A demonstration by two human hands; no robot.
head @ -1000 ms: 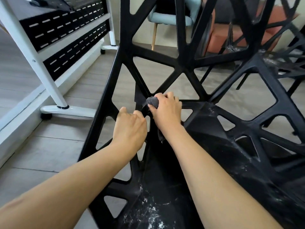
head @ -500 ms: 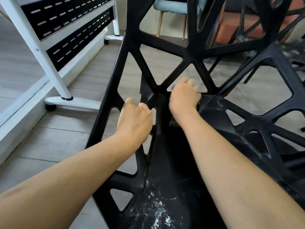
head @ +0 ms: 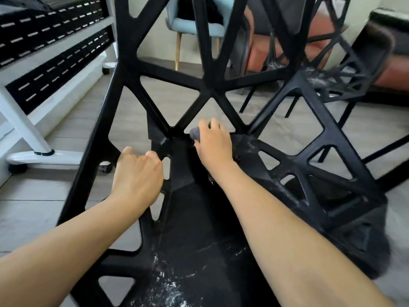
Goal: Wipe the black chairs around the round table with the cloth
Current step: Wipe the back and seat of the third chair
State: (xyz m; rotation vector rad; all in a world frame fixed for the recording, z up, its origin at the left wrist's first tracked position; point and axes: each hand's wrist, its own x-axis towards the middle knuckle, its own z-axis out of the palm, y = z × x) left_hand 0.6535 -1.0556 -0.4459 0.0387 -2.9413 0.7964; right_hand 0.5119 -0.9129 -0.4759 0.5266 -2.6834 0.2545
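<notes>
A black chair with a lattice of triangular openings fills the middle of the view, its seat streaked with white dust near the bottom. My right hand presses a small grey cloth against the joint where the backrest meets the seat; only a corner of the cloth shows past my fingers. My left hand grips a strut on the chair's left side, just left of and below the right hand. A second black lattice chair stands behind at the right.
A white-framed desk with black perforated panels stands at the left on a caster foot. A light blue chair and an orange seat sit at the back. Grey wood floor lies all around.
My right hand slid right along the seat joint and then back a little left, so the cloth's corner shows again. My left hand kept its grip on the strut.
</notes>
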